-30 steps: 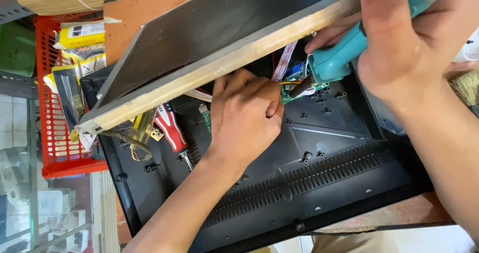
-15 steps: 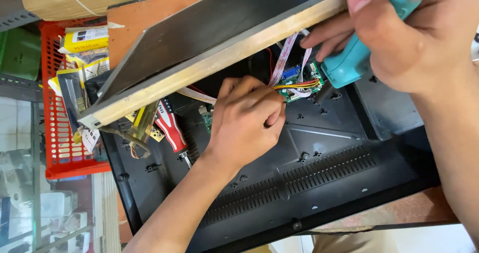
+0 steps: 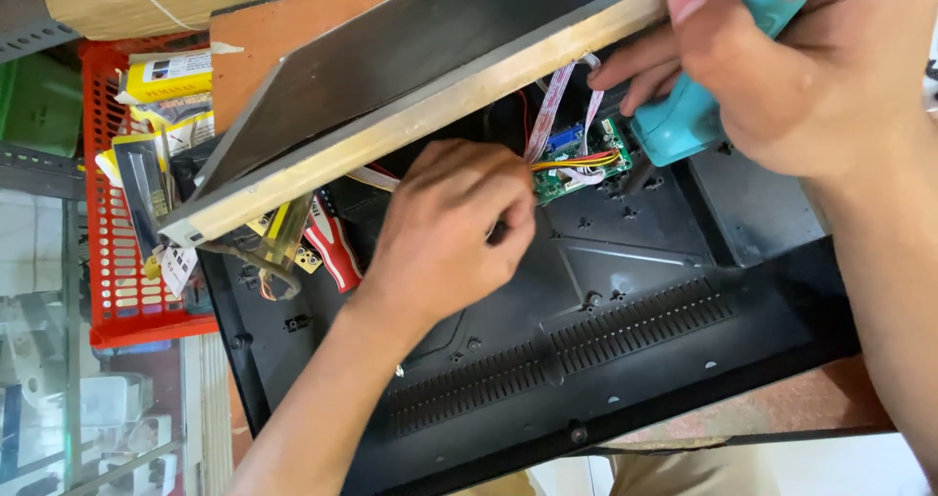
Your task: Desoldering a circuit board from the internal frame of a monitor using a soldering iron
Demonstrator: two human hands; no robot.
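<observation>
My left hand (image 3: 445, 227) is curled into a loose fist inside the black plastic back shell (image 3: 625, 359), fingertips pinched on something I cannot make out, just beside the green circuit board (image 3: 576, 169) with its coloured wires; my right hand (image 3: 782, 66) grips a teal electric screwdriver (image 3: 684, 125) whose nose points down near that board. The tilted display panel (image 3: 410, 95) leans over both hands; a red-handled screwdriver (image 3: 332, 247) lies under its edge, and a red plastic basket (image 3: 107, 213) of packets stands beyond the shell.

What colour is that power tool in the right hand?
Teal, or turquoise: the power tool gripped by the right hand shows clearly in the head view.
</observation>
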